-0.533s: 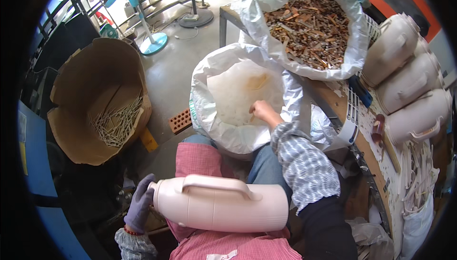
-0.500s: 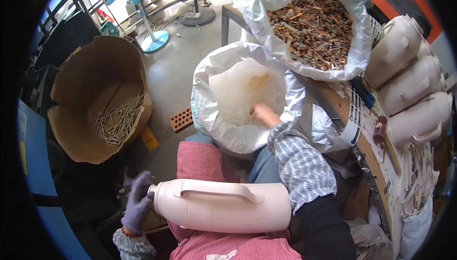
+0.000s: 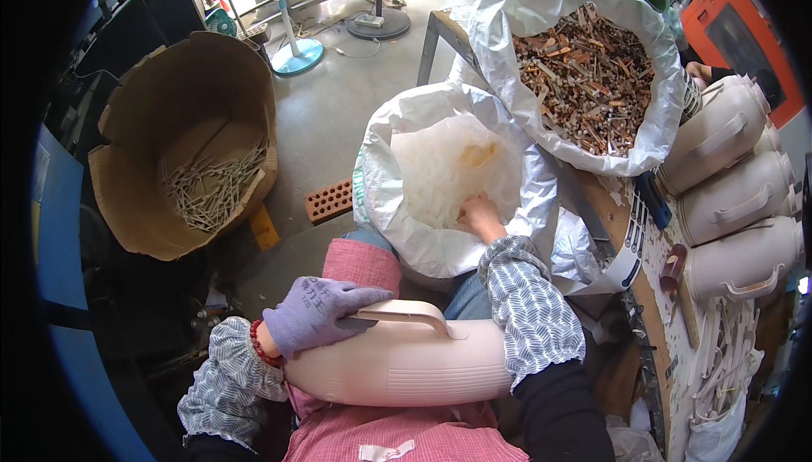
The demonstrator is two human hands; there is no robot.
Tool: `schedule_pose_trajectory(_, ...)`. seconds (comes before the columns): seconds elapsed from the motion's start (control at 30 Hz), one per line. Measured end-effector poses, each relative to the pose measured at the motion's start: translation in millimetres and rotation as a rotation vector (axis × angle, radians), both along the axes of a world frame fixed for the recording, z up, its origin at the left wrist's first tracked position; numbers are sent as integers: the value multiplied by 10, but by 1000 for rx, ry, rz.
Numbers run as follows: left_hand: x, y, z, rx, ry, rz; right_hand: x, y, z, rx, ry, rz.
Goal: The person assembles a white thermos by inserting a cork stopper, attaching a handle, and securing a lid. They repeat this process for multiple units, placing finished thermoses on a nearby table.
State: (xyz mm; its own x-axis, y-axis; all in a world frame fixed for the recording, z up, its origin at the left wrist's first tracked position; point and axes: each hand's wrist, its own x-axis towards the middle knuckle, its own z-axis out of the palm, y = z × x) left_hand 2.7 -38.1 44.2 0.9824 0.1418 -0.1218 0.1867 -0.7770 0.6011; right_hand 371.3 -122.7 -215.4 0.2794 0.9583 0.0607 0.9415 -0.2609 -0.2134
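Note:
A pale pink jug-shaped casing (image 3: 423,369) with a loop handle lies sideways across my lap. My left hand (image 3: 321,314), in a purple-grey glove, grips the left end of its handle, the fingers curled at it. My bare right hand (image 3: 482,215) reaches down into a white woven sack (image 3: 381,200) standing in front of my knees. Its fingers are bent together against translucent whitish contents (image 3: 436,170), which bear a yellow-brown patch. Whatever those fingers hold, if anything, is hidden.
A cardboard bin (image 3: 110,200) with thin pale sticks stands left, near a perforated brick (image 3: 328,201). Beyond the sack, a larger bag (image 3: 499,47) holds brown scraps. Similar casings (image 3: 732,259) line the right bench, near another person's hand (image 3: 699,71). A fan base (image 3: 298,57) stands behind.
My left hand has moved from the casing's left end onto its handle. My right hand stays in the sack, its fingers shifted slightly. The view has tilted a little.

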Motion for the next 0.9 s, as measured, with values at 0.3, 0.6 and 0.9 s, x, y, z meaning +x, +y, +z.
schedule_pose_trajectory(0.3,-188,-24,-47,-235,-23,154,76,75,-64,-406,70,-161)
schedule_pose_trajectory(0.6,-178,43,49,-281,-16,182,227,41,307,17,715,-208)
schedule_pose_trajectory(0.9,435,-197,-263,-458,328,-49,-1302,-674,2132,56,722,112)
